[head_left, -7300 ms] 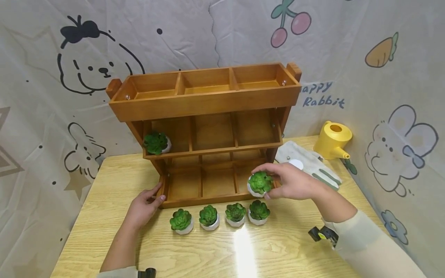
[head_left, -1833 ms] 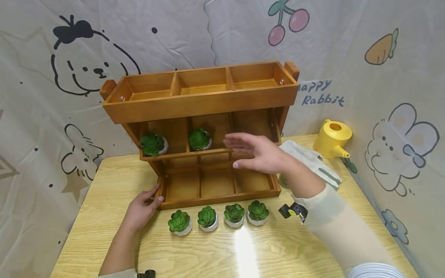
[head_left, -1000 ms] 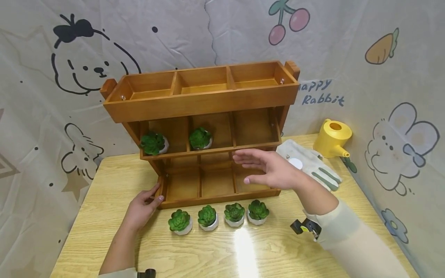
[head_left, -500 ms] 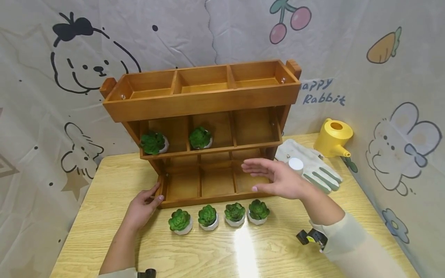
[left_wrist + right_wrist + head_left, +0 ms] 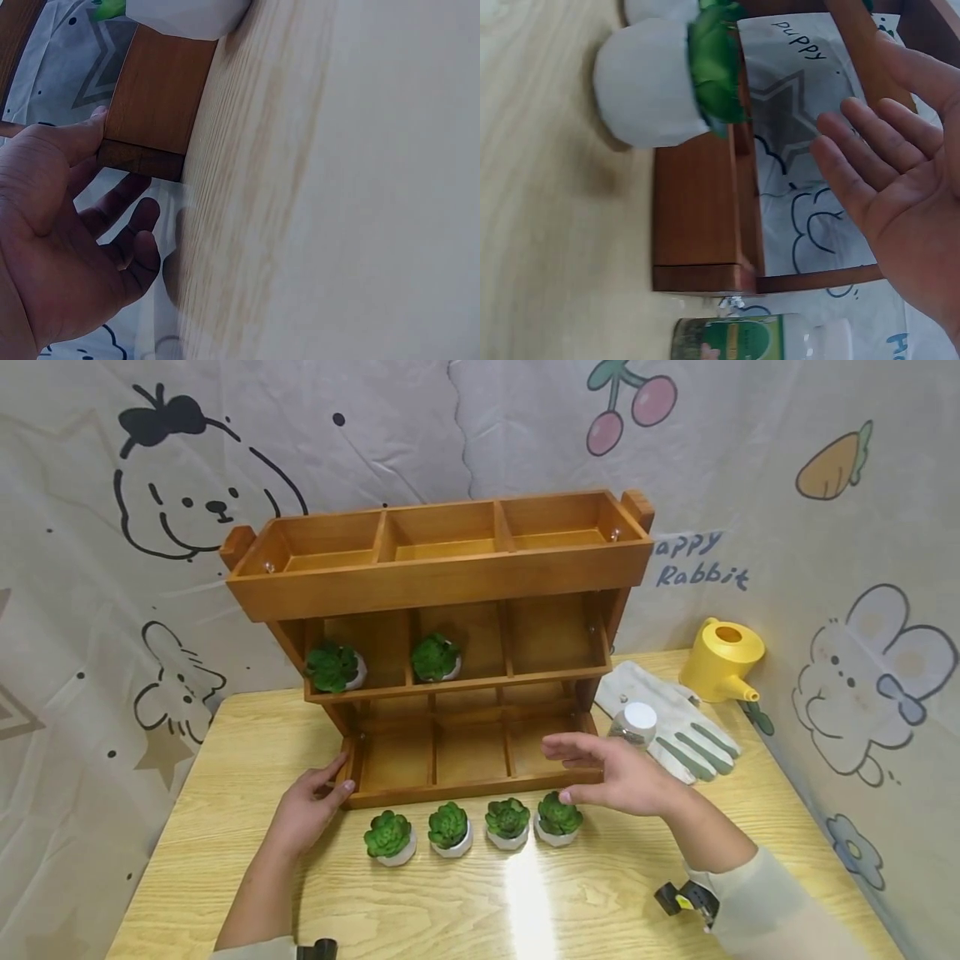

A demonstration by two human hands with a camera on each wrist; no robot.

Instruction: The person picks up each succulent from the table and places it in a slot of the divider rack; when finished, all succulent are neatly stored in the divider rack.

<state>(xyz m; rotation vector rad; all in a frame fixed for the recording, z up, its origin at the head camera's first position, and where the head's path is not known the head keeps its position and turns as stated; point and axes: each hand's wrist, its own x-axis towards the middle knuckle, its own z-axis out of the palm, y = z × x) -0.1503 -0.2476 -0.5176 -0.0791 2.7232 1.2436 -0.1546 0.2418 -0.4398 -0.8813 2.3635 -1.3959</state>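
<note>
A three-tier wooden shelf (image 5: 442, 589) stands on the table. My left hand (image 5: 311, 810) holds its lower left corner, thumb and fingers around the board end (image 5: 157, 97) in the left wrist view. My right hand (image 5: 626, 777) is held with fingers extended and nothing in it, thumb tip overlapping the rightmost potted succulent (image 5: 558, 820) in the head view. That white-potted succulent ends a row of several before the shelf, with others at its left, including a leftmost one (image 5: 390, 837). On the middle tier, one succulent (image 5: 335, 668) sits in the left compartment and another (image 5: 436, 657) in the centre one.
Right of the shelf, a jar with a white lid (image 5: 640, 718) stands by grey-green gardening gloves (image 5: 693, 747). A yellow watering can (image 5: 722, 660) is at the back right corner. Printed cloth (image 5: 847, 577) hangs behind and beside the table.
A succulent held by my right hand earlier now sits in the middle tier's centre compartment. The empty right hand has since moved down and right to the front row. My left hand stays put.
</note>
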